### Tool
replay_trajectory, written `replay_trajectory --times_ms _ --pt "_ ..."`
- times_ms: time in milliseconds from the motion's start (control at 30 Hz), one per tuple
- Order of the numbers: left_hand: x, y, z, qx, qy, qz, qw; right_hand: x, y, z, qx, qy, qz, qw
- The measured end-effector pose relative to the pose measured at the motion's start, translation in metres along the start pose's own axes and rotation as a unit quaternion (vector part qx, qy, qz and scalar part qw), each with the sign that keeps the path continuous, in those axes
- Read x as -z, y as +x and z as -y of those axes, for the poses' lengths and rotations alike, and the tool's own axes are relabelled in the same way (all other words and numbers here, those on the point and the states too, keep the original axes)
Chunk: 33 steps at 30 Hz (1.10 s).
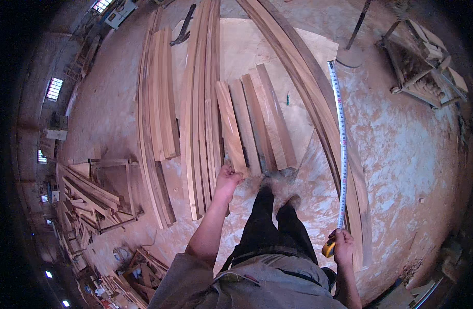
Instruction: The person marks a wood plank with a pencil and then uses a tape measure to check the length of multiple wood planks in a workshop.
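Observation:
My left hand (228,180) grips the near end of a short, light-brown board (227,116), which lies beside several other short boards (272,118) on a plywood sheet (303,56). My right hand (343,246) is closed on a yellow tape measure (329,248). Its long white blade (341,144) stretches away from me over long, curving boards (298,77) on the right to near the sheet's far corner. A green pen (288,99) lies on the sheet to the right of the short boards.
Long board bundles (200,62) and shorter pieces (164,92) lie to the left, near a black hammer-like tool (181,36). A wooden rack with offcuts (95,206) stands lower left; a loaded trolley (417,62) stands upper right. My feet are on the dusty floor (401,180).

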<state>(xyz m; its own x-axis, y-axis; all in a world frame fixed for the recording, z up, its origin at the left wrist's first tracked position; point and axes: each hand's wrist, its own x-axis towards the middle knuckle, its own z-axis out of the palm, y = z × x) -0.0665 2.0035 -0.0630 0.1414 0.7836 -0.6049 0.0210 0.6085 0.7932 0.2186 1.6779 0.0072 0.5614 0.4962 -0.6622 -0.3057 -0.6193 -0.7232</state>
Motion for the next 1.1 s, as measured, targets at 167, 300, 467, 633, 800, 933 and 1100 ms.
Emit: replay_trajectory --times_ms 167,300,467,633,800,933,1100 --pt "0.001 0.024 0.034 -0.133 0.169 -0.005 0.977 0.002 0.002 -0.002 0.011 0.012 0.004 1.000" --pt "-0.014 0.029 0.045 -0.173 0.267 -0.070 0.946 -0.002 -0.001 0.003 0.000 0.002 0.000 1.000" --pt "-0.069 -0.010 0.004 -0.174 0.397 -0.138 0.890 -0.006 -0.003 0.004 -0.022 0.004 -0.009 1.000" --pt "-0.068 -0.001 0.003 -0.229 0.504 -0.161 0.817 -0.004 -0.003 0.004 -0.014 -0.005 -0.008 1.000" --pt "-0.053 0.018 -0.035 -0.229 0.532 -0.162 0.799 0.000 0.000 -0.003 -0.014 -0.006 -0.015 1.000" --pt "-0.061 -0.003 -0.038 -0.337 0.569 -0.126 0.739 -0.002 -0.002 0.002 -0.033 0.028 -0.014 0.999" --pt "-0.073 0.025 0.054 -0.121 0.233 0.007 0.965 -0.008 -0.005 0.013 -0.019 0.015 0.005 1.000"
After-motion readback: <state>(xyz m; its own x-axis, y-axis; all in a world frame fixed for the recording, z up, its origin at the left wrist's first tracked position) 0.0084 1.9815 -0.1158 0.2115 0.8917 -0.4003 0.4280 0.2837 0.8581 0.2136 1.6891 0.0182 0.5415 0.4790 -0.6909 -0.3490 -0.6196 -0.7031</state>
